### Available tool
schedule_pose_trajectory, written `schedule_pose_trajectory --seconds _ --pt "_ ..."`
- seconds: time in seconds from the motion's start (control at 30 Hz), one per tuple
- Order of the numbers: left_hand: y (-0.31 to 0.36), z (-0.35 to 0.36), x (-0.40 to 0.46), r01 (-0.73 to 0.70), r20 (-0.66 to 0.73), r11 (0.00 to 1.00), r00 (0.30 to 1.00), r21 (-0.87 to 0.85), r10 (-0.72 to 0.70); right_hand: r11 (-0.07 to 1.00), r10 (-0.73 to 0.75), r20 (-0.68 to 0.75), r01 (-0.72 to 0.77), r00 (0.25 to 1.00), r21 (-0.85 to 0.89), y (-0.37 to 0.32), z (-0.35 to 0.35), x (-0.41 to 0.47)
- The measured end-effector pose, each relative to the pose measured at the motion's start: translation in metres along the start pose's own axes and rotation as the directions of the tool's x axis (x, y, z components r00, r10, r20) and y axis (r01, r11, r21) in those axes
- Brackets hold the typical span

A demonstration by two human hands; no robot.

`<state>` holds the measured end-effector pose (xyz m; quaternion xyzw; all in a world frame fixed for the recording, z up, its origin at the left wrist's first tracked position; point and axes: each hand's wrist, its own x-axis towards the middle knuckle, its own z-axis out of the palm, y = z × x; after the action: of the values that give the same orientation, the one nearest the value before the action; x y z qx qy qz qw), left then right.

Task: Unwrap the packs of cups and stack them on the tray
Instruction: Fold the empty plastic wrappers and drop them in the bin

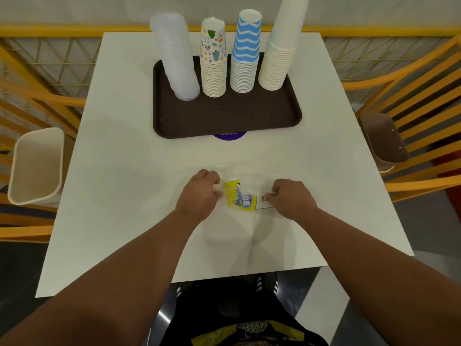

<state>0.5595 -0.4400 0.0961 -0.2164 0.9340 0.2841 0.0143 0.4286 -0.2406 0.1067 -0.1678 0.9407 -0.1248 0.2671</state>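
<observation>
A brown tray [224,121] lies at the far middle of the white table [112,183]. Along its back edge stand a clear plastic cup stack [175,56], a doodle-print paper cup stack [213,58], a blue zigzag cup stack [245,52] and a tall plain white cup stack [280,46]. Near the front of the table lies an empty clear wrapper [243,197] with a yellow and blue label. My left hand [200,193] pinches its left end. My right hand [290,196] pinches its right end.
A beige bin [36,166] stands at the table's left side. A brown chair seat [384,138] sits at the right, with yellow railings behind both sides. A purple round sticker [229,135] peeks out under the tray's near edge.
</observation>
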Motion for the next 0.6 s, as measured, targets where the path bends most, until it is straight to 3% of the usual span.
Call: schedule_pose_trajectory --seconds 0.07,0.1,0.17,0.27,0.33,0.4,0.43,0.47,0.53,0.6 --pt "-0.001 0.002 -0.003 -0.208 -0.148 0.959 0.96 0.193 0.238 1.0 -0.002 -0.01 0.002 1.0 -0.002 -0.001 0.001 0.001" --pt "-0.004 0.007 -0.006 -0.35 -0.147 0.892 0.904 0.287 0.402 1.0 -0.012 -0.016 0.012 1.0 -0.005 -0.002 0.002 0.0" --pt "-0.01 0.02 -0.011 -0.564 0.042 0.748 0.807 0.349 0.589 0.999 -0.029 -0.006 0.029 1.0 -0.025 -0.002 0.001 0.0" --pt "-0.022 0.03 -0.017 -0.57 0.27 0.734 0.822 0.371 0.502 0.997 0.033 0.007 -0.033 0.999 -0.068 0.01 -0.02 0.003" --pt "-0.023 0.028 -0.018 -0.532 0.309 0.778 0.842 0.333 0.443 0.968 0.041 -0.169 -0.081 0.985 -0.239 0.025 -0.037 0.003" --pt "-0.021 0.026 -0.017 -0.507 0.315 0.812 0.852 0.29 0.419 0.96 -0.146 -0.502 0.001 0.852 -0.279 0.032 -0.038 0.0" --pt "-0.021 0.027 -0.017 -0.502 0.304 0.818 0.855 0.279 0.421 0.955 -0.289 -0.597 0.183 0.748 -0.233 0.027 -0.033 -0.003" --pt "-0.02 0.028 -0.017 -0.505 0.283 0.82 0.856 0.271 0.433 0.895 -0.437 -0.59 0.393 0.679 -0.211 0.019 -0.025 -0.009" --pt "-0.019 0.031 -0.016 -0.514 0.229 0.814 0.856 0.271 0.464 0.703 -0.708 -0.322 0.669 0.628 -0.241 0.008 0.002 -0.018" --pt "-0.02 0.029 -0.018 -0.515 0.183 0.815 0.857 0.266 0.481 0.673 -0.733 -0.105 0.694 0.672 -0.254 0.008 0.021 -0.021"
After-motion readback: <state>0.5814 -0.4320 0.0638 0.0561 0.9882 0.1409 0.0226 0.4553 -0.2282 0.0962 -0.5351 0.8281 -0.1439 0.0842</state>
